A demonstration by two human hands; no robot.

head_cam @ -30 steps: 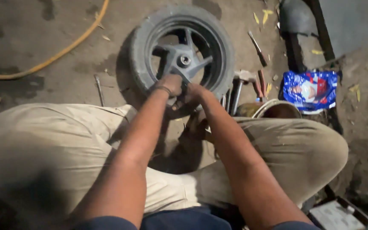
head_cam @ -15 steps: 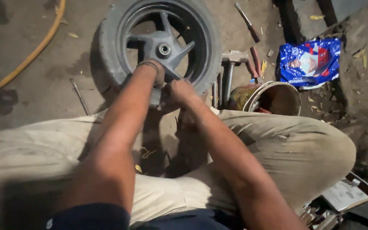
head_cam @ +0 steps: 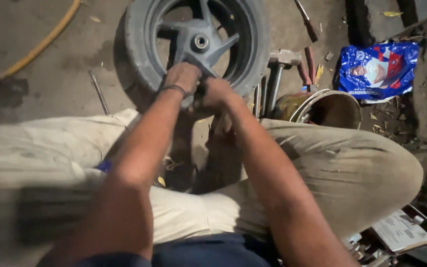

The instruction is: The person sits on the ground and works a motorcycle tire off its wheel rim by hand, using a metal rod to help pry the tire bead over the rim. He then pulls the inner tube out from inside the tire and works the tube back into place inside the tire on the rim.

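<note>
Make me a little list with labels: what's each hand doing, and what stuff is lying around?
left hand: gripping the near rim of the wheel
right hand: on the same rim, beside the left
wheel: black, spoked, tyre on, lying on the ground
hammer: right of the wheel
metal bucket: by the right knee
blue packet: farther right
yellow hose: far left

Probably repair workshop: wheel (head_cam: 196, 42), hammer (head_cam: 278, 69).
</note>
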